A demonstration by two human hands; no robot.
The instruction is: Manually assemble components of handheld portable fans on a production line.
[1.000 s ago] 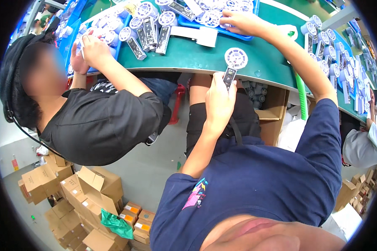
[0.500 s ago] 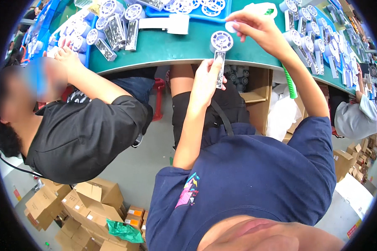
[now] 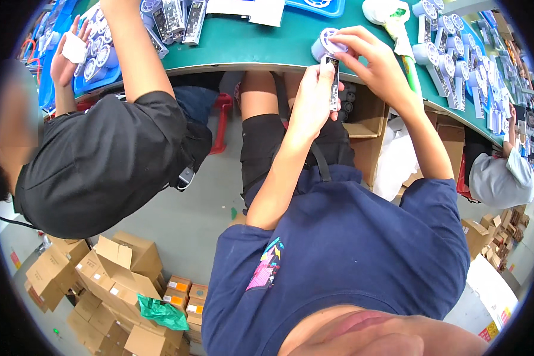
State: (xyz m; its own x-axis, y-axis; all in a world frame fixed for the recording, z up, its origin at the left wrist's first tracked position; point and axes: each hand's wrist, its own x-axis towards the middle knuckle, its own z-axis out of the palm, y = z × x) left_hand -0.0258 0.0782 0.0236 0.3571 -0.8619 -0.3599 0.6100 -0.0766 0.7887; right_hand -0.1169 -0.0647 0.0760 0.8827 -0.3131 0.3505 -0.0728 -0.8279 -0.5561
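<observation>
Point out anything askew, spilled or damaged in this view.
A green plastic bag lies crumpled among the cardboard boxes, as if dropped there, and some box flaps stand open. Nothing looks spilled or broken; the round-headed unit in the left hand appears intact, though the right hand partly covers it.

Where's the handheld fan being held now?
In the head view's upper centre, slightly right, the handheld fan is in the left hand by the near edge of the green table, the right hand at its round head.

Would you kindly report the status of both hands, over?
Left hand gripping handheld fan unit by its handle. Right hand at its round head. Blue tray beyond, apart from both hands.
</observation>
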